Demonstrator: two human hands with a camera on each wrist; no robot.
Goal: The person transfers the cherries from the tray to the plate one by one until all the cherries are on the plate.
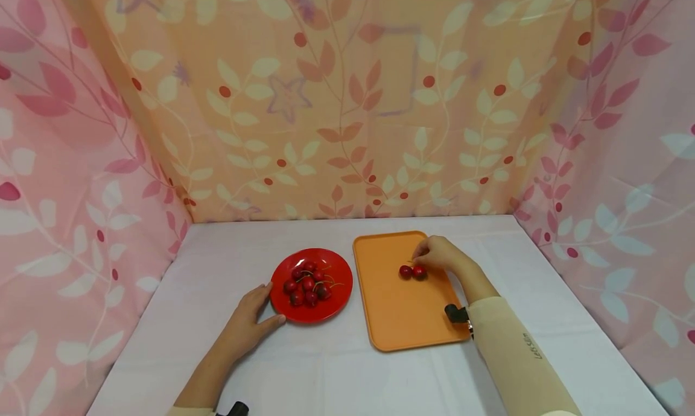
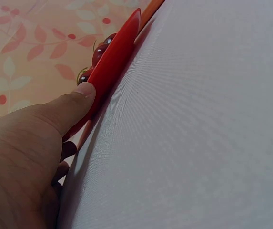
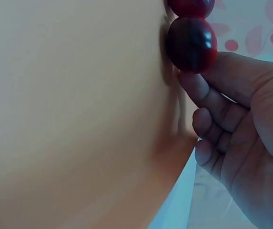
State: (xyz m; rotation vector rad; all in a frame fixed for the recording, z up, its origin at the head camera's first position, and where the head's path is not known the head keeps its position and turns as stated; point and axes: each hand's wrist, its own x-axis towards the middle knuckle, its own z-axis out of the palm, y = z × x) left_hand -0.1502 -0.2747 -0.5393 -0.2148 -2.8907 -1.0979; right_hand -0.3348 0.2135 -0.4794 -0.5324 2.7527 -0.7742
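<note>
A round red plate carries a pile of dark red cherries with green stems. My left hand holds the plate's left edge; its thumb presses the rim in the left wrist view. To the right, two more cherries sit side by side over the orange tray. My right hand pinches at the right-hand cherry, beside a thin stem. In the right wrist view, this cherry hides the tips of thumb and forefinger. The other cherry is right next to it.
Plate and tray stand close together on a white-covered table. Leaf-patterned cloth rises behind the table and along both sides. A dark wrist mount on the right sleeve hangs over the tray's right edge.
</note>
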